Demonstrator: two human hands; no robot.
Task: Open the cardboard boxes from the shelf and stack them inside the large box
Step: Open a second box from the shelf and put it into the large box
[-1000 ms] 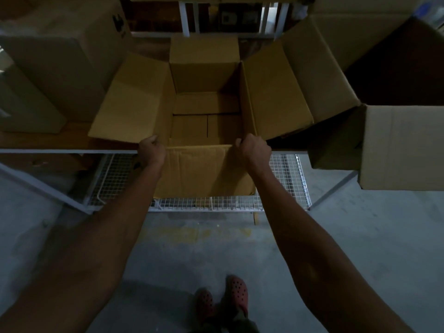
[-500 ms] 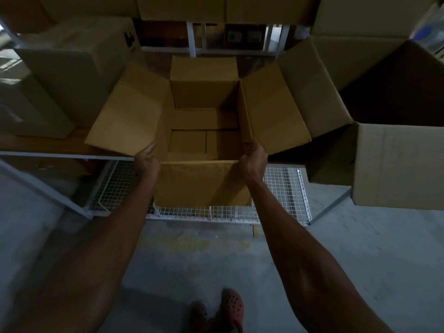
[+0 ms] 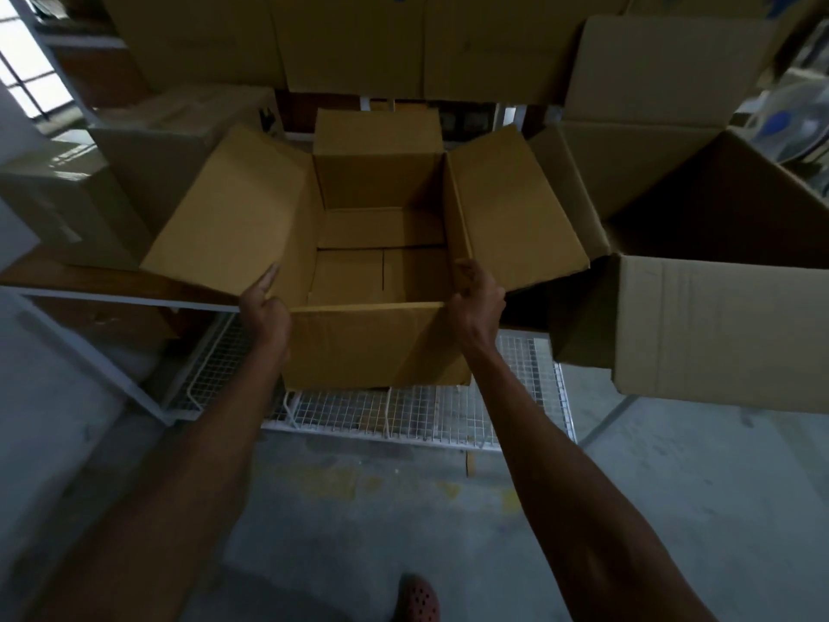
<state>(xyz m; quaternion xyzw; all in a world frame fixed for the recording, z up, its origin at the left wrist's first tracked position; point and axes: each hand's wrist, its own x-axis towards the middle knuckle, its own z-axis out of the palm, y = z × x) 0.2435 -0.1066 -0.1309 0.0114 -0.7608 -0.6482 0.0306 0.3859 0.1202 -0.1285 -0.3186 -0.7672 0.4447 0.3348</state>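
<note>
A brown cardboard box [image 3: 377, 347] with all its flaps spread open is held out in front of the shelf. Its inside is empty. My left hand [image 3: 264, 307] holds the box's near left corner, the forefinger stretched along the left flap. My right hand [image 3: 475, 298] grips the near right corner, thumb over the rim. To the right stands the large box [image 3: 717, 325], open, its dark inside facing up and its near flap hanging down.
Closed cardboard boxes [image 3: 134, 172] sit on the wooden shelf [image 3: 89, 280] at the left, and more boxes [image 3: 403, 42] line the level above. A white wire rack [image 3: 403, 410] lies below on the grey concrete floor. A red shoe [image 3: 417, 599] shows at the bottom.
The box has risen in view, and both hands have slid from its near top edge to its near corners. The camera has tilted up.
</note>
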